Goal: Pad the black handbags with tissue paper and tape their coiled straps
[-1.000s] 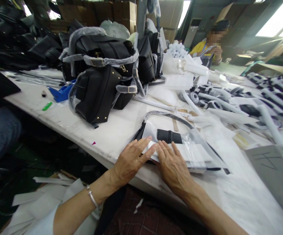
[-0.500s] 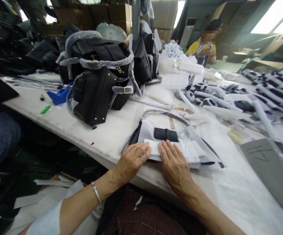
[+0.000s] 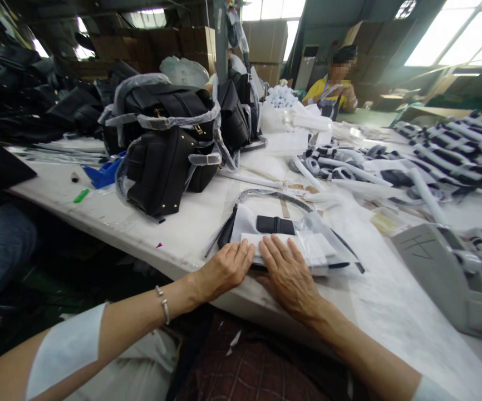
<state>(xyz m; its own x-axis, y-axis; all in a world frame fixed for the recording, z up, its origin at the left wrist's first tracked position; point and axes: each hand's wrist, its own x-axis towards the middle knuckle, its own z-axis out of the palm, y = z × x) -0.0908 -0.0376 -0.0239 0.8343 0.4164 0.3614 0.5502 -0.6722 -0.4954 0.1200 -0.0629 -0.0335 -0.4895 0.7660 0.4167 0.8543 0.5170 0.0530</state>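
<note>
A black handbag [image 3: 225,233] lies flat at the table's near edge, its front covered by white sheet and clear plastic. Its wrapped strap [image 3: 278,194] arches away at the back, and a black flap tab [image 3: 275,224] shows through the middle. A folded white sheet [image 3: 316,249] crosses the front. My left hand [image 3: 227,266] has bent fingers pressed together on the sheet's left end; the thumb is mostly hidden. Flat on the sheet's middle lies my right hand [image 3: 289,273], fingers stretched out and slightly apart.
Several black bags with wrapped straps [image 3: 161,161] stand behind on the left. Blue plastic [image 3: 103,174] and a green piece [image 3: 81,195] lie beside them. Wrapped straps [image 3: 345,167] are piled at the right, near a grey machine [image 3: 437,273]. A person in yellow [image 3: 328,92] sits behind.
The camera view has shifted slightly, so the table appears further left. Both hands stay on the white sheet, the right one a little flatter.
</note>
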